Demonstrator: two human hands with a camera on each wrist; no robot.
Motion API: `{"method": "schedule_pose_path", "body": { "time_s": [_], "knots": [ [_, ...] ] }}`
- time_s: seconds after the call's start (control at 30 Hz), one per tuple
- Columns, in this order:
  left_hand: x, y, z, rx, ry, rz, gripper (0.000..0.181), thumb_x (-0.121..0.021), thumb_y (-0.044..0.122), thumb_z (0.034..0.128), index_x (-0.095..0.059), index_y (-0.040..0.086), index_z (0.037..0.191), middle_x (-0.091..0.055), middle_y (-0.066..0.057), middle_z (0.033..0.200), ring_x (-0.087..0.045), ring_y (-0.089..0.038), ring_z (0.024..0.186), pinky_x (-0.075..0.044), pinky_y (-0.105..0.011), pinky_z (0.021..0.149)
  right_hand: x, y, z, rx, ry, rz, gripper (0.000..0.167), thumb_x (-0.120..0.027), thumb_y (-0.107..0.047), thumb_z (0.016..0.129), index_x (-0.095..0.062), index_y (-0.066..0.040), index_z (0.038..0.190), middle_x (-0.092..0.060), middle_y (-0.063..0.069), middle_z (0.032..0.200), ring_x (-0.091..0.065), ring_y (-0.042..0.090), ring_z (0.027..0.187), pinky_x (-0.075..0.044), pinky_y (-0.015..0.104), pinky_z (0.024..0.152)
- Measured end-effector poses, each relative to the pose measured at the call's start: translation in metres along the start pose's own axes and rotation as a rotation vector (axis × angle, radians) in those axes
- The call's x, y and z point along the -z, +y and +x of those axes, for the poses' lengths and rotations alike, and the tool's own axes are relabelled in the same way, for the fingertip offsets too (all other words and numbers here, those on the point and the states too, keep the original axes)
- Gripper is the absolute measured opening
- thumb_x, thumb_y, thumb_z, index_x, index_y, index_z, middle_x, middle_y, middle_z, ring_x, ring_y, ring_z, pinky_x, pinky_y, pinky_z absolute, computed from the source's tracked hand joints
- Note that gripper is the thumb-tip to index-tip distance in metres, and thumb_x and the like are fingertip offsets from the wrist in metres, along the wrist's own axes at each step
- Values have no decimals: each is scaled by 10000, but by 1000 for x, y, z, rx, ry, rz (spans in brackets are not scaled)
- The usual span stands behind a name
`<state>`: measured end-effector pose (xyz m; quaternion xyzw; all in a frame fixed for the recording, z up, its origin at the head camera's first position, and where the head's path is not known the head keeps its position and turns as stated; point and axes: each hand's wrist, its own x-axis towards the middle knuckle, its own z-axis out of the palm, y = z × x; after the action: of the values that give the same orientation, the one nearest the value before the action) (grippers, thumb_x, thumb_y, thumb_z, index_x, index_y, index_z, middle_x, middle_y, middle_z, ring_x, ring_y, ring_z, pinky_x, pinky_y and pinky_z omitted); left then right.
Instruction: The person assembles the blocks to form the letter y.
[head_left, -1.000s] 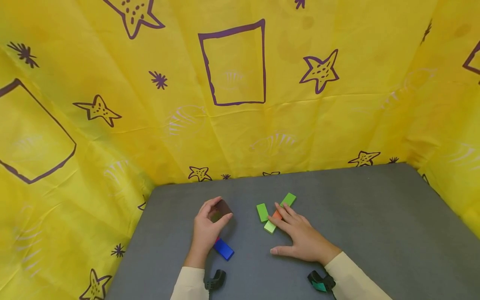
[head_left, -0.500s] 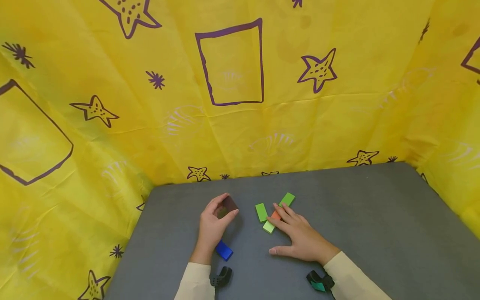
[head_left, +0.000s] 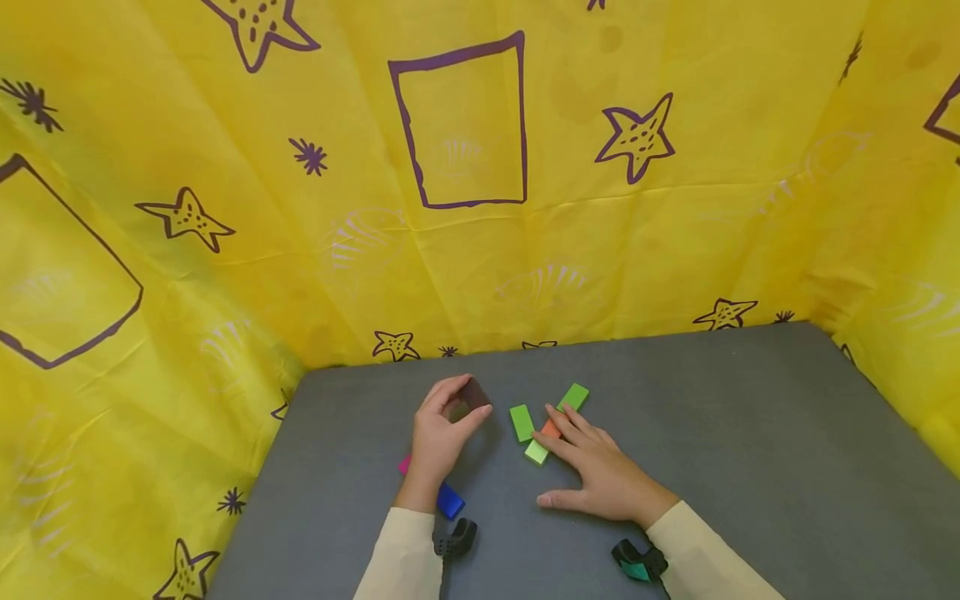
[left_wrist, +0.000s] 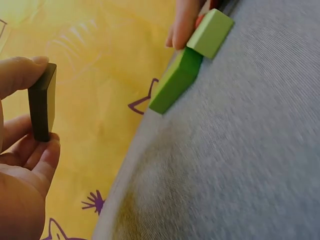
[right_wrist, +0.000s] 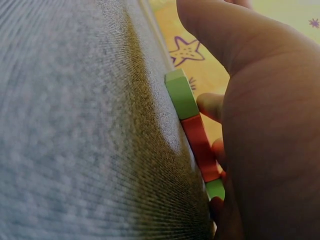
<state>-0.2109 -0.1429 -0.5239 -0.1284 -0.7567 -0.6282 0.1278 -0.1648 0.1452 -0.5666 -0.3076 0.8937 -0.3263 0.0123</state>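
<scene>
Between thumb and fingers, my left hand [head_left: 439, 437] pinches a dark brown block [head_left: 476, 393] by its ends; the left wrist view shows this dark block [left_wrist: 43, 102] held up off the table. My right hand [head_left: 604, 475] lies with fingers spread, its fingertips touching a row made of a light green block [head_left: 536, 452], an orange block [head_left: 551, 428] and a green block [head_left: 574, 397]. Another green block [head_left: 522, 423] lies at an angle against the row's near left end. In the right wrist view the orange block [right_wrist: 200, 149] sits between two green ones.
A blue block [head_left: 451, 502] and a pink block [head_left: 405, 465] lie by my left wrist, partly hidden by it. The grey table [head_left: 712, 417] ends at a yellow patterned cloth [head_left: 465, 275] at the back and sides.
My left hand has moved right and away from me with the dark block, closer to the green blocks. More of the pink block shows. My right hand stays in place.
</scene>
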Motion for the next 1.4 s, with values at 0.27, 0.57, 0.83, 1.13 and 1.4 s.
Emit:
{"method": "schedule_pose_path", "body": {
  "time_s": [0.27, 0.57, 0.83, 1.13, 1.4],
  "knots": [
    [-12, 0, 11, -2, 0, -49, 511, -911, 4, 888, -732, 26, 1365, -624, -167, 1317, -638, -329, 1230, -490, -465, 1110, 2, 0, 0, -8, -7, 5, 947, -706, -755, 936, -480, -202, 1671, -181, 118, 1796, -85, 366, 1646, -253, 757, 1164],
    [-25, -2, 20, 46, 1, -58, 518, -908, 13, 895, -726, 27, 1380, -626, -174, 1340, -636, -338, 1249, -485, -512, 1111, 3, -2, 1, 5, -2, 9, 923, -737, -709, 944, -488, -192, 1667, -193, 138, 1790, -102, 392, 1640, -261, 767, 1154],
    [-34, -11, 25, 178, 30, -75, 532, -938, 105, 886, -748, 87, 1382, -660, -117, 1358, -680, -326, 1208, -569, -378, 996, 1, 0, 0, -2, -5, 1, 931, -717, -742, 937, -482, -220, 1672, -179, 125, 1796, -84, 363, 1646, -265, 756, 1160],
    [-45, -25, 35, 288, 23, 16, 580, -936, 190, 901, -710, 29, 1411, -690, -123, 1363, -648, -341, 1266, -520, -494, 1071, 1, 1, 1, -6, -7, -2, 924, -706, -748, 941, -484, -227, 1671, -185, 128, 1794, -86, 363, 1646, -271, 761, 1154],
    [-50, -37, 41, 268, -7, 198, 541, -939, 158, 895, -728, 46, 1380, -680, -111, 1363, -623, -343, 1297, -501, -534, 1079, 2, 0, 1, -2, -10, -6, 926, -720, -726, 945, -471, -217, 1677, -179, 126, 1795, -79, 366, 1647, -266, 756, 1160]
  ]
}}
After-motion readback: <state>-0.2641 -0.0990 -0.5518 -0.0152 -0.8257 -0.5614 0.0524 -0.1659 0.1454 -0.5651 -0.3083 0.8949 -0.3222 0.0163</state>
